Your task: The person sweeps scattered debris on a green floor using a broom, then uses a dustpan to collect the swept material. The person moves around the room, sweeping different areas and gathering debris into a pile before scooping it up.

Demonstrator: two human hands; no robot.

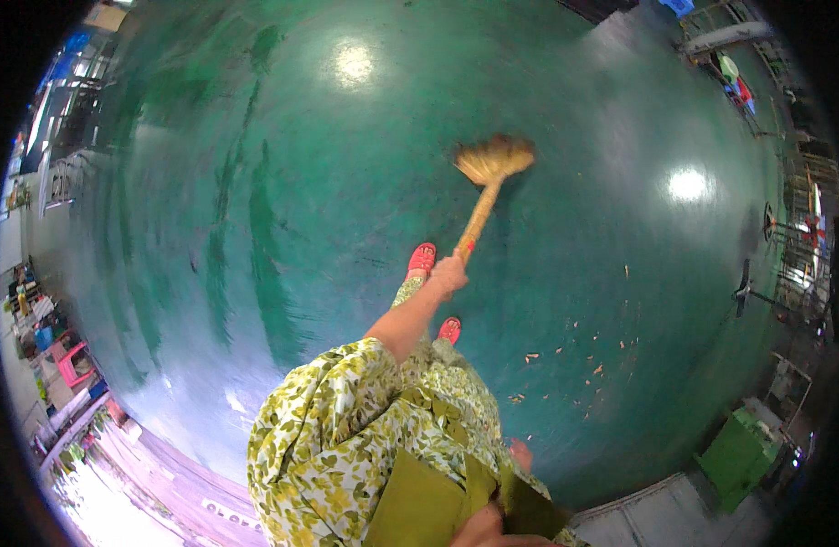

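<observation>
left hand (448,273) clamped around the near end of the broom (486,187); long axis running up and slightly right, away from the grip, bristle head on the green floor (255,182) ahead. right hand (488,527) low by the body, much farther off, grip unclear.

One broom (488,187), head on green floor (346,182). One hand (448,273) on broom handle; second hand (492,527) low at frame bottom, near apron. Two red shoes (422,260) beside broom handle. Two light glares on floor. One green cabinet (736,456) right of broom. One pink stool (71,363) far left.
</observation>
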